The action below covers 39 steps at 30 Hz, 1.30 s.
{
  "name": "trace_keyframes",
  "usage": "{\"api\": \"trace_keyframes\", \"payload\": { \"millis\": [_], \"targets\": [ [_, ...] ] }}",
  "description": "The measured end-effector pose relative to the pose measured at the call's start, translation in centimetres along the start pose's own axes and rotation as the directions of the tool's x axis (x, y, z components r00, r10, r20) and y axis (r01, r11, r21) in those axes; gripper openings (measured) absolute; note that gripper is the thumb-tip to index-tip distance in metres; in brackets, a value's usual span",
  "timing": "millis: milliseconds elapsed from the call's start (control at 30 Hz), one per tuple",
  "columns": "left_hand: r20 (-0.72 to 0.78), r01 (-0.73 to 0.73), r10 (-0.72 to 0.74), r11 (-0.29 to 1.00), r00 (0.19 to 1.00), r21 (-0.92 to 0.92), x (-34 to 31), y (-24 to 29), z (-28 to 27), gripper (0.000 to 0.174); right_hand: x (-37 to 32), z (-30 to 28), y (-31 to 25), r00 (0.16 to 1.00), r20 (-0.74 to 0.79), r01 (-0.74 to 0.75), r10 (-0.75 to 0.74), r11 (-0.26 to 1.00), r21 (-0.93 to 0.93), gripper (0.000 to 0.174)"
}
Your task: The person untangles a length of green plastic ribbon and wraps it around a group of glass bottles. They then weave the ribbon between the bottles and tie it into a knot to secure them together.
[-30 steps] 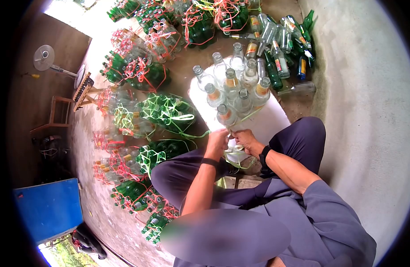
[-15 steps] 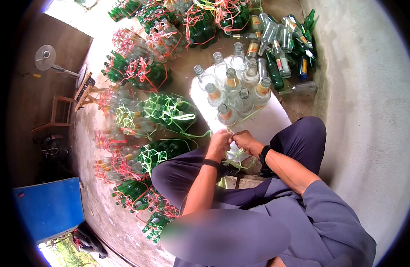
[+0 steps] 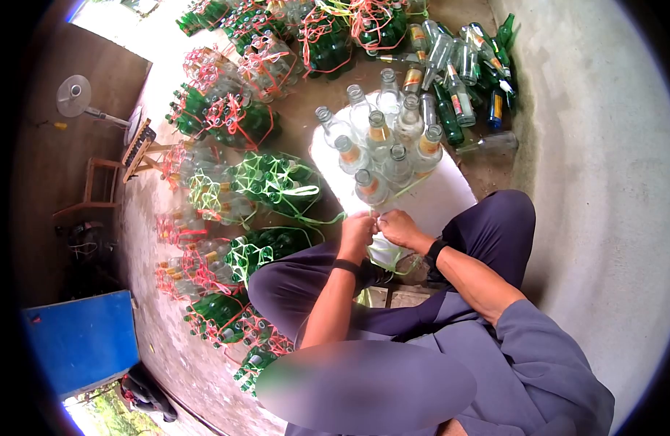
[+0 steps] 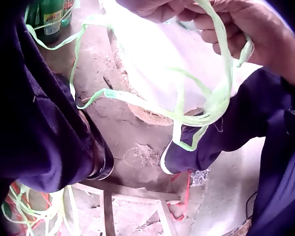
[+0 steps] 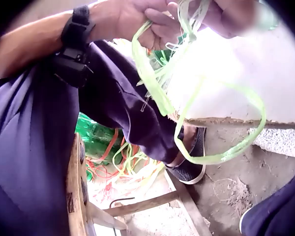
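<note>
Both hands meet over the near end of a white board (image 3: 444,192), close to a cluster of clear glass bottles (image 3: 398,168). My left hand (image 3: 357,231) pinches a pale green plastic strap (image 4: 225,73). Beside it, my right hand (image 3: 399,228), fingers curled, grips the same strap, and their fingertips come together. Loose loops of strap (image 5: 214,158) hang below the hands past the board's edge. A stretch of strap runs by the nearest bottles. The fingers partly hide where the strap ends cross.
Bundles of green bottles (image 3: 273,182) and clear bottles tied with pink and green straps stand at the left. Loose bottles (image 3: 444,109) lie by the wall (image 3: 596,182) at the right. A wooden stool frame (image 4: 132,194) and shoes (image 5: 189,169) are below the board.
The right hand has shifted slightly and turned so its back shows more, staying against the left. The left hand has barely moved. The bottles on the board stand as before.
</note>
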<state>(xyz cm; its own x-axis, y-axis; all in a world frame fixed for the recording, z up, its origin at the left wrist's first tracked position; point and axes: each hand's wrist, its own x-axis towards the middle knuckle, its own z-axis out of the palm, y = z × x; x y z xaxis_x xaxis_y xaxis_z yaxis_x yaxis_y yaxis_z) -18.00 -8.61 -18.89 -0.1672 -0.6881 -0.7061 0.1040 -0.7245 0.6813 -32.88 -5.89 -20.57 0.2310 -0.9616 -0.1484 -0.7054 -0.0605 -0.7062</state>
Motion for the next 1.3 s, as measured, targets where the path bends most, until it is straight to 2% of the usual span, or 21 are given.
{"api": "trace_keyframes", "payload": {
  "millis": [67, 100, 167, 200, 233, 267, 300, 367, 400, 467, 600, 667, 800, 867, 900, 967, 1000, 1067, 1167, 1300],
  "targets": [
    [0.0, -0.026, 0.027, 0.996, 1.0, 0.081, -0.3, 0.0, 0.2, 0.015, 0.5, -0.9, 0.1, 0.996, 0.008, -0.087, 0.087, 0.984, 0.153, 0.034],
    [-0.001, -0.026, 0.026, 0.996, 1.0, 0.08, -0.5, 0.1, 0.1, 0.015, 0.7, -0.9, 0.6, 0.996, 0.009, -0.087, 0.086, 0.984, 0.153, 0.034],
    [0.043, -0.086, 0.08, 0.983, 0.996, 0.159, -1.0, 0.4, 0.0, 0.011, 1.3, -0.7, 1.6, 0.986, 0.022, -0.158, 0.163, 0.898, 0.411, 0.032],
    [0.043, -0.086, 0.08, 0.984, 0.996, 0.159, -1.1, 0.4, 0.1, 0.011, 1.4, -1.1, 1.4, 0.986, 0.022, -0.158, 0.164, 0.898, 0.411, 0.032],
    [0.048, -0.11, 0.103, 0.979, 0.993, 0.171, -1.2, 0.4, 0.1, 0.012, 1.5, -1.5, 1.1, 0.937, 0.113, -0.332, 0.33, 0.743, 0.581, 0.029],
    [0.054, -0.135, 0.127, 0.974, 0.99, 0.182, -1.3, 0.4, 0.2, 0.014, 1.6, -1.9, 0.8, 0.856, 0.233, -0.476, 0.462, 0.527, 0.704, 0.027],
    [0.054, -0.135, 0.127, 0.974, 0.99, 0.182, -1.2, 0.2, 0.2, 0.014, 1.7, -2.0, 0.9, 0.856, 0.233, -0.476, 0.462, 0.527, 0.704, 0.027],
    [0.063, -0.159, 0.15, 0.969, 0.987, 0.187, -0.9, 0.0, 0.1, 0.016, 1.8, -2.1, 1.1, 0.831, 0.252, -0.457, 0.495, 0.349, 0.818, 0.019],
    [0.063, -0.159, 0.15, 0.969, 0.987, 0.186, -1.0, 0.1, 0.2, 0.016, 1.7, -2.3, 0.9, 0.831, 0.252, -0.457, 0.495, 0.35, 0.818, 0.019],
    [0.049, -0.145, 0.137, 0.957, 0.989, 0.253, -1.1, 0.3, 0.3, 0.018, 1.5, -2.6, 0.5, 0.819, 0.299, -0.47, 0.49, 0.272, 0.84, 0.016],
    [0.036, -0.161, 0.157, 0.963, 0.987, 0.216, -1.0, 0.1, 0.1, 0.017, 1.6, -2.5, 0.4, 0.797, 0.293, -0.461, 0.528, 0.219, 0.86, 0.017],
    [0.026, -0.138, 0.135, 0.972, 0.99, 0.191, -1.3, 0.5, 0.2, 0.015, 2.0, -2.3, 0.8, 0.669, 0.363, -0.463, 0.649, -0.018, 0.886, 0.018],
    [0.037, -0.115, 0.112, 0.989, 0.993, 0.095, -0.8, -0.2, 0.1, 0.015, 1.7, -1.5, 1.5, 0.618, 0.39, -0.496, 0.683, -0.046, 0.867, 0.015],
    [0.066, -0.076, 0.074, 0.997, 0.995, 0.029, -0.7, -0.2, 0.1, 0.014, 1.9, -0.7, 1.8, 0.579, 0.449, -0.605, 0.681, -0.01, 0.796, 0.015],
    [0.064, -0.076, 0.074, 0.997, 0.995, 0.028, -0.7, -0.2, 0.1, 0.014, 1.8, -0.8, 1.6, 0.578, 0.45, -0.607, 0.68, -0.01, 0.795, 0.015],
    [0.06, -0.041, 0.044, 0.998, 0.997, -0.046, -0.9, -0.1, 0.1, 0.012, 1.5, -1.0, 1.1, 0.641, 0.471, -0.601, 0.606, 0.014, 0.799, 0.014],
    [0.059, -0.041, 0.044, 0.998, 0.997, -0.047, -0.9, 0.0, 0.1, 0.012, 1.7, -0.5, 1.6, 0.641, 0.472, -0.602, 0.605, 0.015, 0.798, 0.014],
    [0.062, -0.02, 0.023, 0.998, 0.998, -0.052, -1.0, 0.2, 0.2, 0.011, 1.8, 0.3, 2.5, 0.789, 0.521, -0.533, 0.327, -0.06, 0.844, 0.011],
    [0.095, 0.018, -0.009, 0.996, 0.995, -0.091, -0.7, 0.1, 0.0, 0.01, 1.5, -1.7, -0.5, 0.793, 0.485, -0.491, 0.369, -0.082, 0.867, 0.012],
    [0.103, 0.026, -0.017, 0.995, 0.995, -0.093, -0.4, -0.1, -0.1, 0.009, 2.1, 0.9, 2.2, 0.791, 0.445, -0.488, 0.419, -0.006, 0.873, 0.011]
  ]
}}
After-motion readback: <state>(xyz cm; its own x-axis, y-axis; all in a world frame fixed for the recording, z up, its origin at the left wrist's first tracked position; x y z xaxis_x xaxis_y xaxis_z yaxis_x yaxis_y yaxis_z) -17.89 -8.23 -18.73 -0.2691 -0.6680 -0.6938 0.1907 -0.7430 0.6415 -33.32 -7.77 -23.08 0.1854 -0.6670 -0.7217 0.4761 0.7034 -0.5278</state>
